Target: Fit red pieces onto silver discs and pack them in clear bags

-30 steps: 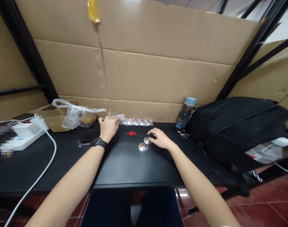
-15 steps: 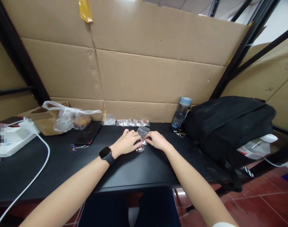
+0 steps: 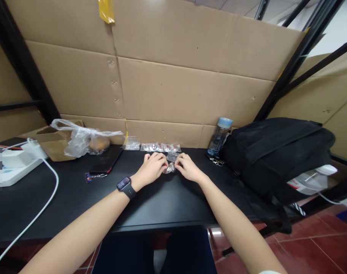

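Over the black tabletop (image 3: 162,205), my left hand (image 3: 153,167) and my right hand (image 3: 189,167) meet with curled fingers. Between their fingertips is a small shiny, silvery round piece (image 3: 169,168), pinched from both sides; its exact kind is too small to make out. Just behind the fingers lies a small clear plastic bag (image 3: 172,156). Farther back, several small round pieces in clear bags (image 3: 160,147) form a row along the cardboard. To their left sits a pile of clear bags (image 3: 132,143). A dark smartwatch (image 3: 124,184) is on my left wrist.
On the left are a white power strip (image 3: 19,167) with a cable, a cardboard box (image 3: 55,144), a knotted plastic bag (image 3: 82,140) and a dark flat case (image 3: 106,161) with a keychain. A water bottle (image 3: 219,137) and black backpack (image 3: 276,152) stand right. Cardboard (image 3: 167,87) walls the back.
Both hands have drawn to either side of the shiny piece, fingertips now pinching it. Before, the left fingers lay over the pieces. The round piece at the front sits closer to the bag now.
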Action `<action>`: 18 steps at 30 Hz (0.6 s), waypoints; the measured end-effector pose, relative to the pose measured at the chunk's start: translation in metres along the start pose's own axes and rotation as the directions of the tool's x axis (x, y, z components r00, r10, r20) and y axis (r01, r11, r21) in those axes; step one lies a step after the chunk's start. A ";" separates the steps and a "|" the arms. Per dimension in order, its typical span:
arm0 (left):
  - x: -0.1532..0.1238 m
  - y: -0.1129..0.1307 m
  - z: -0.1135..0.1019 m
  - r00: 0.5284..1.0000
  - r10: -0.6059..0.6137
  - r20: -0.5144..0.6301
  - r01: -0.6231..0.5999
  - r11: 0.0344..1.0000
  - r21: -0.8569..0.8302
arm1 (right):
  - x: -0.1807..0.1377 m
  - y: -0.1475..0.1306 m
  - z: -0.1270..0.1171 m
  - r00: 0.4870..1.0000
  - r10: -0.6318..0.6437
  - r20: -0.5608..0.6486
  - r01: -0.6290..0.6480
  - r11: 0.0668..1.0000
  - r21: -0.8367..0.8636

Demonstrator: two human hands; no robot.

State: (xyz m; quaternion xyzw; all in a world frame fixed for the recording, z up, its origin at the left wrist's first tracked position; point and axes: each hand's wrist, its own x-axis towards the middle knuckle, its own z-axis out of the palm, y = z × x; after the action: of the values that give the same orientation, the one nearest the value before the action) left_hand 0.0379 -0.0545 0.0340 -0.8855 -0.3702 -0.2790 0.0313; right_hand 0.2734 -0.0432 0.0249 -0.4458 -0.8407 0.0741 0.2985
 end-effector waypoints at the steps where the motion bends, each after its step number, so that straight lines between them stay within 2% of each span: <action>1: 0.001 -0.001 0.000 0.999 -0.042 -0.034 0.041 0.999 -0.014 | 0.002 -0.001 0.000 0.998 0.009 -0.062 -0.005 0.997 0.071; 4: 0.004 -0.005 0.002 0.971 -0.196 -0.138 0.185 0.979 -0.088 | 0.007 -0.005 -0.002 0.975 0.106 -0.194 -0.038 0.945 0.326; 7: 0.007 -0.007 0.005 0.928 -0.323 -0.183 0.279 0.932 -0.229 | 0.009 -0.008 -0.001 0.960 0.176 -0.218 -0.045 0.864 0.502; 13: 0.008 -0.012 0.019 0.919 -0.360 -0.159 0.248 0.844 -0.476 | 0.008 -0.018 0.007 0.965 0.171 -0.201 -0.001 0.766 0.643; 18: 0.008 -0.015 0.029 0.934 -0.318 -0.162 0.176 0.806 -0.565 | 0.006 -0.029 0.013 0.975 0.216 -0.042 -0.096 0.590 0.802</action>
State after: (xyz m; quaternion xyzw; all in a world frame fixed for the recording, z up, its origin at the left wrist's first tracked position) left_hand 0.0465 -0.0308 0.0116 -0.7593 -0.3819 -0.4828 -0.2109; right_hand 0.2429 -0.0533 0.0284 -0.3426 -0.6553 0.4354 0.5134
